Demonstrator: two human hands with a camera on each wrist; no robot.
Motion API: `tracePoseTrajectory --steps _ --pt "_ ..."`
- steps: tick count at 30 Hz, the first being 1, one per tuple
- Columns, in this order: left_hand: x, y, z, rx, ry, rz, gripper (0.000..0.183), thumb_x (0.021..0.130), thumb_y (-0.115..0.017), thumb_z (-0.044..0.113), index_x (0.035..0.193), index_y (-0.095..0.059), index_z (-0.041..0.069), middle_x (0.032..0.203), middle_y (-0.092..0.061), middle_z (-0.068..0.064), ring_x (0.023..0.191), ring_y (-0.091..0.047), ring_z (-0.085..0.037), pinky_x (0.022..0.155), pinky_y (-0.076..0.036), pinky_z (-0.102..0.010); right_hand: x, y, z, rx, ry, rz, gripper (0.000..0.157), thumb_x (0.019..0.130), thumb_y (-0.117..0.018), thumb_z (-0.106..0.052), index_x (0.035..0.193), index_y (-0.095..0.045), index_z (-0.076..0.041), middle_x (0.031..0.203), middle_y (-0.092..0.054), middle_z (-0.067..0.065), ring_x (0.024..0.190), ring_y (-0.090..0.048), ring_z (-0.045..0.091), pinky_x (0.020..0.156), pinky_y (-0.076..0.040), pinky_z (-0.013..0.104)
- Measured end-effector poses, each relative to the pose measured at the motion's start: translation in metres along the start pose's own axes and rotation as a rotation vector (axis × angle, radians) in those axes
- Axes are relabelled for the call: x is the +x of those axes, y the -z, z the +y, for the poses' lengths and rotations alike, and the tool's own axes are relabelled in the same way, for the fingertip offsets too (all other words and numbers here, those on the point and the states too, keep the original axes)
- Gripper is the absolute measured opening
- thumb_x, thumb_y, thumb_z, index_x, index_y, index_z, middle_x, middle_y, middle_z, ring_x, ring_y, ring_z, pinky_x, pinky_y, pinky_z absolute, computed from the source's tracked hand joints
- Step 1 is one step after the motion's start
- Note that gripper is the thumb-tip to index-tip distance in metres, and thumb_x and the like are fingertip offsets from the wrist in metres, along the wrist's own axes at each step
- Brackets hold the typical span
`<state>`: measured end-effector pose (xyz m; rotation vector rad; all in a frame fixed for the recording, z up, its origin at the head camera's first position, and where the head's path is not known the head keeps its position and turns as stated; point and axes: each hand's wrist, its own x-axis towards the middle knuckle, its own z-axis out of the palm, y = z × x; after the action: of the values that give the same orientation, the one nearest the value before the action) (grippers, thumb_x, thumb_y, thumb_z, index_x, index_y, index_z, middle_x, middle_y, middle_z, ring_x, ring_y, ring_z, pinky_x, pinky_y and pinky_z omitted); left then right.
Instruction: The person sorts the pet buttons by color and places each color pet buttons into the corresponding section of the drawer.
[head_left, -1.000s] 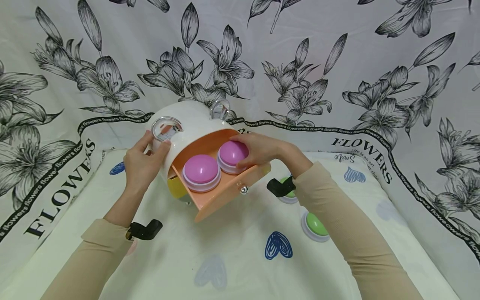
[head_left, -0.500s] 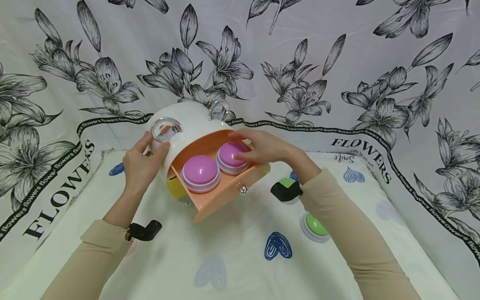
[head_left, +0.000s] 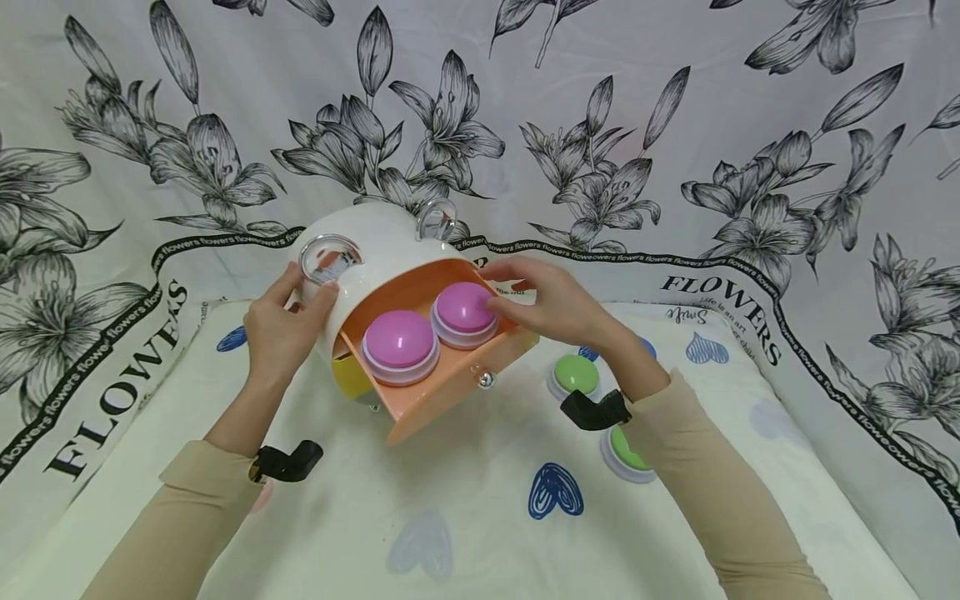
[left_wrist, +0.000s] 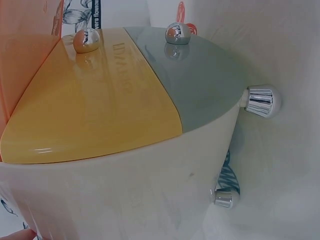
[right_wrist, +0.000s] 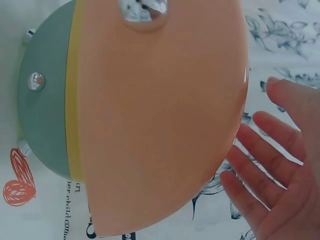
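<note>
The right sleeve [head_left: 712,492] hides part of one green pot [head_left: 624,454]; a second green pot [head_left: 576,374] sits nearby on the heart cloth [head_left: 502,542]. Two pink pots [head_left: 399,340] sit in the orange drawer [head_left: 438,400] of the white box [head_left: 382,237]. The left hand [head_left: 287,329] touches the box; I can't tell if it grips. The right hand [head_left: 558,302] has its fingers spread, holding nothing, near one pink pot.

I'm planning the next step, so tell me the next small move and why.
Probably push the open, glossy orange drawer inward with the right grip, which holds nothing: two round, domed pink-and-white pieces sit inside it, while the left grip holds the glossy white rounded case.
</note>
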<state>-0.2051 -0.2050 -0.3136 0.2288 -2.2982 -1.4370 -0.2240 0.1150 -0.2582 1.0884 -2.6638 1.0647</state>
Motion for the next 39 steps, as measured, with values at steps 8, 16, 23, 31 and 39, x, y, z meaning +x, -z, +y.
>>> tracePoseTrajectory --steps 8,16,23,31,39 --pt "0.001 -0.001 0.000 0.001 0.000 0.004 0.060 0.085 -0.060 0.041 0.138 -0.043 0.018 0.146 -0.034 0.004 0.135 -0.032 -0.015 0.100 -0.041 -0.038 -0.027 -0.008 0.001 0.105 0.068 0.181 0.033 0.085 -0.065 -0.010 0.117 -0.059 -0.006 0.117 -0.061 0.005 0.110 -0.055 0.014 0.093 -0.049 0.030" --pt "0.000 -0.001 0.001 -0.005 -0.002 0.003 0.059 0.086 -0.060 0.040 0.137 -0.043 0.018 0.146 -0.033 0.004 0.135 -0.031 -0.016 0.100 -0.040 -0.039 -0.053 -0.021 -0.001 0.090 0.103 0.375 0.031 0.081 -0.068 -0.006 0.111 -0.060 -0.005 0.104 -0.064 0.006 0.097 -0.060 0.015 0.081 -0.055 0.029" --pt "0.001 -0.002 0.002 -0.005 -0.003 0.004 0.059 0.086 -0.060 0.041 0.137 -0.043 0.018 0.146 -0.034 0.004 0.135 -0.031 -0.016 0.101 -0.040 -0.039 -0.071 -0.045 0.003 0.070 0.055 0.477 0.025 0.079 -0.070 -0.005 0.103 -0.061 -0.004 0.095 -0.065 0.004 0.086 -0.060 0.012 0.073 -0.056 0.029" --pt "0.000 -0.001 0.002 0.013 -0.002 0.010 0.059 0.086 -0.059 0.042 0.137 -0.044 0.018 0.146 -0.033 0.003 0.135 -0.032 -0.016 0.099 -0.042 -0.039 -0.080 -0.075 0.007 0.105 0.053 0.494 0.026 0.079 -0.070 -0.002 0.102 -0.057 -0.005 0.090 -0.064 0.004 0.080 -0.060 0.014 0.065 -0.056 0.027" --pt "0.000 -0.001 0.001 0.016 0.000 0.010 0.058 0.085 -0.060 0.041 0.137 -0.044 0.019 0.145 -0.034 0.004 0.134 -0.033 -0.016 0.099 -0.042 -0.039 -0.079 -0.100 0.003 0.091 -0.014 0.466 0.034 0.077 -0.073 -0.008 0.103 -0.051 -0.008 0.086 -0.062 0.001 0.076 -0.058 0.009 0.056 -0.053 0.023"
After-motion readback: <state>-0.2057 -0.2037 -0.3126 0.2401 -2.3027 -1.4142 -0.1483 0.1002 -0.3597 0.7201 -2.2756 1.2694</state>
